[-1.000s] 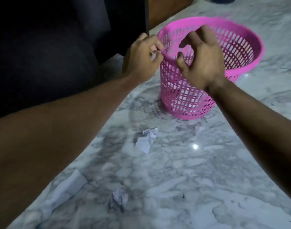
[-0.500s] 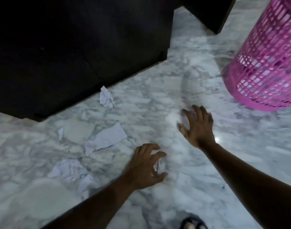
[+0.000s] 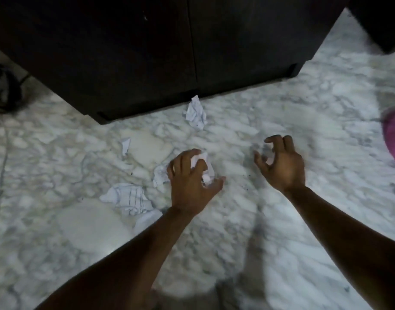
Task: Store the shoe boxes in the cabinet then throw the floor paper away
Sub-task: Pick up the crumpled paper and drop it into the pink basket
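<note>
Centrally, a crumpled paper wad (image 3: 202, 163) lies on the marble floor (image 3: 281, 220) under the left hand (image 3: 192, 182), whose fingers are curled around it in a closing grasp; whether it is lifted clear of the floor cannot be told. Just left of that hand lie a small torn scrap (image 3: 159, 175) and a lined crumpled sheet (image 3: 128, 198), with a tiny piece (image 3: 125, 145) farther out and another crumpled wad (image 3: 196, 113) near the base of the dark cabinet (image 3: 147, 52), whose doors appear closed. The right hand (image 3: 281, 162) hovers apart, fingers hooked half-open like a claw; something pale shows within its curl, but whether that is paper or floor cannot be told. At the far right edge shows part of a pink basket (image 3: 394, 139). Paper of this kind is judged very light, soft and compressible, not fragile; pinching or scooping each wad anywhere on its bulk should suffice, flat scraps needing a fingertip under an edge. No shoe boxes are visible.
</note>
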Available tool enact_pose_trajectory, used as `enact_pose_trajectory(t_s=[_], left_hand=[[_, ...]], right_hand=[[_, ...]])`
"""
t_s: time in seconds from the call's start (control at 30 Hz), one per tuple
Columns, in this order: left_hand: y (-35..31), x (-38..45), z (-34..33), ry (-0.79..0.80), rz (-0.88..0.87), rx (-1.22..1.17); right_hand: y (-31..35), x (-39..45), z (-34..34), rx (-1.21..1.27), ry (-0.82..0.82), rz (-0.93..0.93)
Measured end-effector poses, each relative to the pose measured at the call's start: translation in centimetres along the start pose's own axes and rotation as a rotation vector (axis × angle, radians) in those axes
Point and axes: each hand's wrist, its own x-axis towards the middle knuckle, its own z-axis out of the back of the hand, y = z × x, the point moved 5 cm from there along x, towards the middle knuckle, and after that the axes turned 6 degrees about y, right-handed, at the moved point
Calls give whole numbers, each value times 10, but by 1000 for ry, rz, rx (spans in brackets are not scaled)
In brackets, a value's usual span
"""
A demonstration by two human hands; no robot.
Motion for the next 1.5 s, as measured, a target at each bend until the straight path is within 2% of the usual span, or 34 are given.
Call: enact_pose_trajectory(t_s=[0.1, 0.2, 0.37, 0.5, 0.6, 0.7, 0.8, 0.93, 1.03, 1.1, 1.17, 1.23, 1.37, 1.5], left_hand=[[48, 11, 8, 82, 113, 88], [77, 12, -1, 166, 178, 71], [79, 6, -4, 14, 150, 29], [77, 6, -4, 90, 143, 1], [85, 18, 16, -11, 254, -252], [108, 38, 51, -174, 393, -298], [149, 54, 79, -163, 500, -204], [196, 53, 88, 48, 572, -24], [213, 41, 80, 139, 544, -14], [217, 37, 78, 133, 492, 15], [220, 35, 79, 128, 469, 4], [222, 35, 79, 151, 455, -15], [221, 31, 82, 143, 425, 25], [208, 21, 87, 36, 426, -161]], right_hand=[[59, 43, -21, 53, 76, 30], [115, 87, -46, 70, 144, 43], [162, 127, -95, 3, 241, 7], [169, 126, -110, -46, 196, 107], [164, 122, -108, 53, 106, 87], [154, 105, -99, 155, 76, 100], [165, 69, -86, 251, 78, 289], [209, -7, -92, 343, 235, 640], [247, -66, -117, 263, 386, 914], [259, -93, -145, 160, 535, 1001], [263, -107, -167, 51, 580, 1052], [263, -112, -179, 22, 551, 1108], [263, -115, -173, 143, 356, 1191], [262, -108, -168, 121, 270, 1072]])
